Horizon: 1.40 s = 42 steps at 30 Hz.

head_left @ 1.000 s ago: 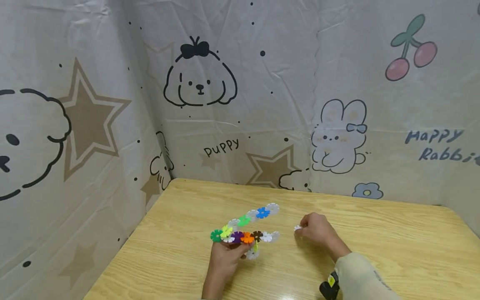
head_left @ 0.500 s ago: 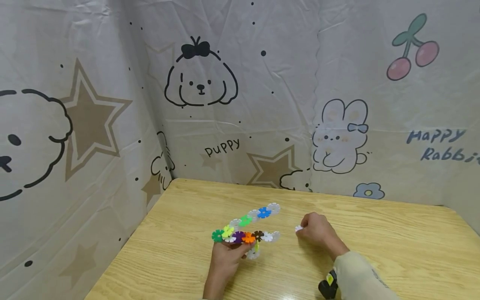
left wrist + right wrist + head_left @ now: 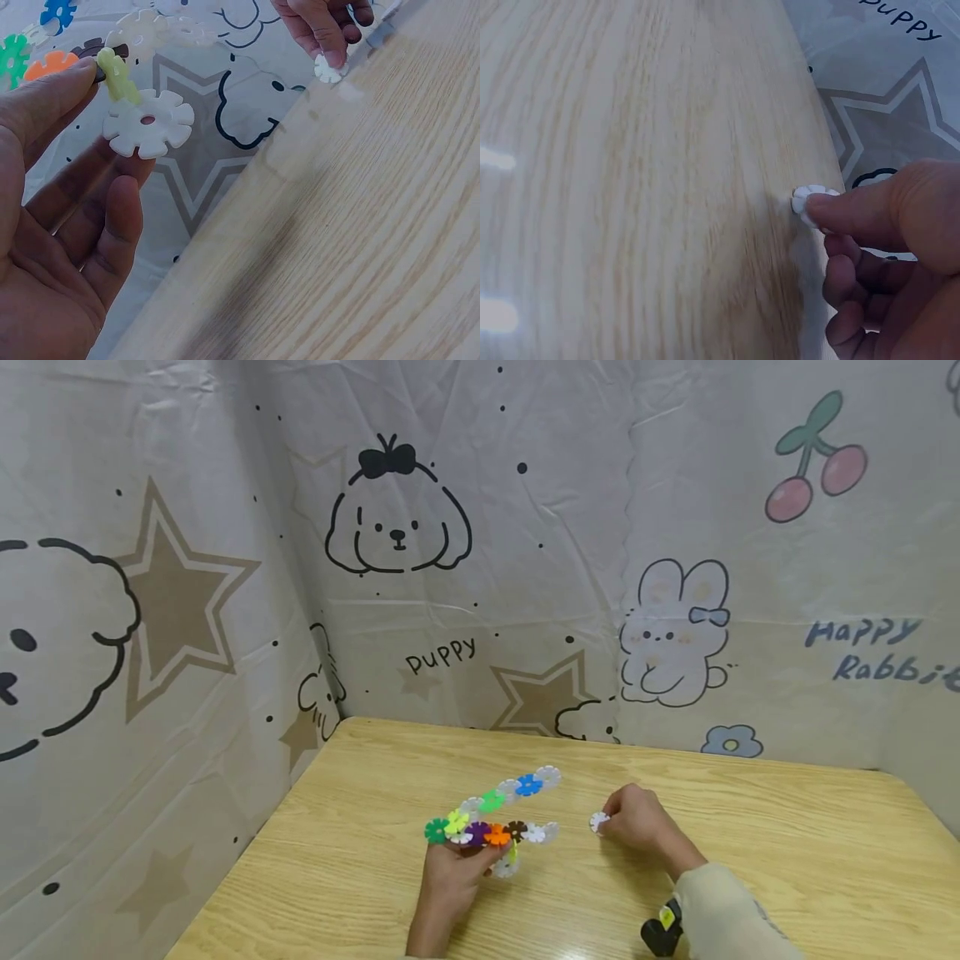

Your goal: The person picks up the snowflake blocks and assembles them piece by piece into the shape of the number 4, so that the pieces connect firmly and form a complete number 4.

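My left hand point(image 3: 450, 877) pinches a linked chain of snowflake-shaped plastic discs point(image 3: 497, 835) between thumb and fingers. Two rows of discs spread from the green disc point(image 3: 437, 831) at the left end, one rising to a blue disc point(image 3: 528, 785), the other running through purple, orange and brown to white. A yellow disc point(image 3: 116, 75) and a white disc point(image 3: 148, 124) hang below, seen in the left wrist view. To the right, my right hand point(image 3: 641, 818) pinches a single white snowflake disc point(image 3: 598, 822) by its edge, apart from the chain.
Both hands are over a wood-grain table point(image 3: 337, 827). A pale printed curtain point(image 3: 480, 568) stands behind and to the left of it. A black strap-like device point(image 3: 662, 931) sits at the right wrist.
The white disc in my right hand has turned to show more of its face toward the head camera. My left hand and the chain have hardly moved.
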Tool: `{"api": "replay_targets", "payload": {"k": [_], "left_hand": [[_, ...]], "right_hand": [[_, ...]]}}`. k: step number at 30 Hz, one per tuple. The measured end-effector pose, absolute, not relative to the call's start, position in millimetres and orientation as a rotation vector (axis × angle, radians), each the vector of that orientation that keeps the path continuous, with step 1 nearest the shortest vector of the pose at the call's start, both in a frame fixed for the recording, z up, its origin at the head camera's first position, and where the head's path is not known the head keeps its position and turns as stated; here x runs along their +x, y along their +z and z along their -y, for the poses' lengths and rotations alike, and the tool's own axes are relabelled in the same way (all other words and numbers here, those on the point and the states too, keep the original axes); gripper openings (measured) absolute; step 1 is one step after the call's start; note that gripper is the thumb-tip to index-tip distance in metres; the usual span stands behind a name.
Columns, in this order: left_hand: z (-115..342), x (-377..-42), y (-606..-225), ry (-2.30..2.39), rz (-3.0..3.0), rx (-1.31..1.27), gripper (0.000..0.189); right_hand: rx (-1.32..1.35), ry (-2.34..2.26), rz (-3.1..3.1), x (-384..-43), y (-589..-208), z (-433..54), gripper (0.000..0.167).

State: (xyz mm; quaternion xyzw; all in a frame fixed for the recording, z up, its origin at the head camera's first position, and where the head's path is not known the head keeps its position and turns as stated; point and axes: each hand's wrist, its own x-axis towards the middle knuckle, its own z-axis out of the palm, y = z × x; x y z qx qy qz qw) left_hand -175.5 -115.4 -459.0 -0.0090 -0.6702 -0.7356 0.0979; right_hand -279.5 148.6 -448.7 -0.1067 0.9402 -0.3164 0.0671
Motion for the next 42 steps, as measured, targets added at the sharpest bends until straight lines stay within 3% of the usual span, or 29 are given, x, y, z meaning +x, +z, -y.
{"api": "replay_targets", "payload": {"k": [15,27,42], "left_hand": [[107.9,-177.8,-461.7,-2.139,2.001,0.031,0.027],[100.3,-178.4,-462.8,-2.147,1.969,0.023,0.034],[91.2,-179.0,-461.3,-2.128,1.961,-0.003,0.036]], "right_hand": [[-0.407,-1.085,-2.823,-263.8,-433.8,-156.9,0.005],[-0.41,-1.223,-2.795,-247.4,-407.8,-153.0,0.008],[-0.519,-1.34,-2.742,-231.3,-381.0,-135.6,0.032]]}}
